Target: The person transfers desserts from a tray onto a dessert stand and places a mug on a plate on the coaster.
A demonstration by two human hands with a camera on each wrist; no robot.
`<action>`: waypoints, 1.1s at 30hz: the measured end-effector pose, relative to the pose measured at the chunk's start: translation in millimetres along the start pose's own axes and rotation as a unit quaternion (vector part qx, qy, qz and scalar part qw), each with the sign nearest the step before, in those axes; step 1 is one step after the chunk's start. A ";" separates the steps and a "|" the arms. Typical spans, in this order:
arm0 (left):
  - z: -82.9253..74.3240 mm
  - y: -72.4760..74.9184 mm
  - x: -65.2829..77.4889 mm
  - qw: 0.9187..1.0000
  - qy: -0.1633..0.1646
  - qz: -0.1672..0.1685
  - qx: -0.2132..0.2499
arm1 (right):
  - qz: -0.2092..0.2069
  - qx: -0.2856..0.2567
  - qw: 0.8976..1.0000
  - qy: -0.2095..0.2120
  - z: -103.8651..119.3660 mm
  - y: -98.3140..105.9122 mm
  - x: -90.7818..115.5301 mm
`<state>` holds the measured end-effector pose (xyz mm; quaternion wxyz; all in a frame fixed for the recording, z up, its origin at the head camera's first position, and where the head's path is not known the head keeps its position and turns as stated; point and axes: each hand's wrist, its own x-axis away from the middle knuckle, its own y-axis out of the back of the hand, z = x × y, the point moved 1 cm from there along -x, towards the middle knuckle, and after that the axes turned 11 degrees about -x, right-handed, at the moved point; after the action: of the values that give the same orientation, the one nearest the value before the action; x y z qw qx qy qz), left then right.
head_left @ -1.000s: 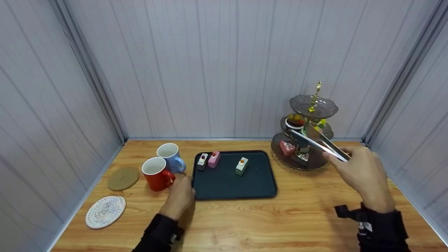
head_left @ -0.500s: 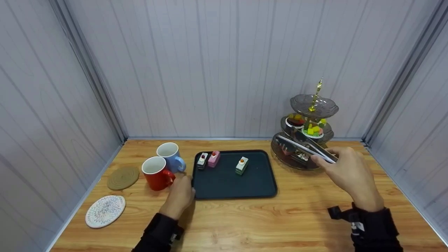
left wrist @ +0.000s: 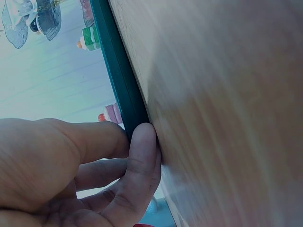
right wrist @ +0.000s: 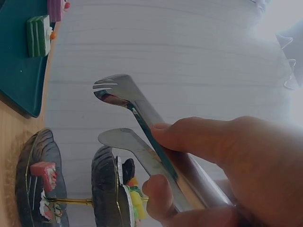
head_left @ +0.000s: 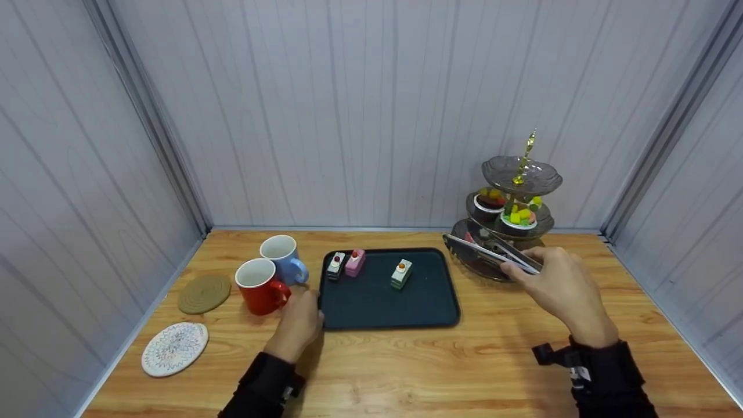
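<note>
My left hand (head_left: 298, 322) pinches the left edge of the dark green tray (head_left: 377, 307), with thumb and fingers at the rim in the left wrist view. On the tray lie a dark-and-white cake slice (head_left: 335, 268), a pink one (head_left: 354, 264) and a green-and-white one (head_left: 401, 274). With my right hand (head_left: 564, 293) I grip metal serving tongs (right wrist: 147, 109). Their ends are apart with nothing between them, in front of the lower tier of the cake stand (head_left: 522, 177). A pink cake slice (right wrist: 45, 172) sits on that tier, partly hidden by the tongs in the head view.
A red mug (head_left: 258, 293) and a light blue mug (head_left: 281, 255) stand left of the tray. Further left lie a tan coaster (head_left: 204, 294) and a white patterned coaster (head_left: 175, 349). Fruit-topped cups (head_left: 518, 219) fill the stand's middle tier. Panels enclose the wooden table (head_left: 435, 371).
My right hand has moved left and slightly down with the tongs, from the stand's middle tier to the left side of the lower tier. The left hand and tray have stayed put.
</note>
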<state>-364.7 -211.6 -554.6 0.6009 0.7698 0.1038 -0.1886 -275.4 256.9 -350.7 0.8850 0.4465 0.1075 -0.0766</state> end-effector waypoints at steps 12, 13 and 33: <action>0.1 0.1 1.0 1.000 -0.001 -0.001 0.005 | 0.017 0.002 1.000 0.010 -1.9 -17.2 -6.4; -0.5 0.9 0.9 1.000 0.001 0.001 0.008 | 0.020 0.002 1.000 0.008 -1.9 -18.2 -6.5; 2.8 -6.4 1.0 0.999 -0.009 -0.026 0.017 | 0.044 -0.003 0.998 0.034 1.3 -46.3 -6.8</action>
<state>-366.7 -212.7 -561.2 0.5836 0.7751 0.1150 -0.2130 -292.6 228.8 -384.0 0.8847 0.4506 0.1177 -0.0217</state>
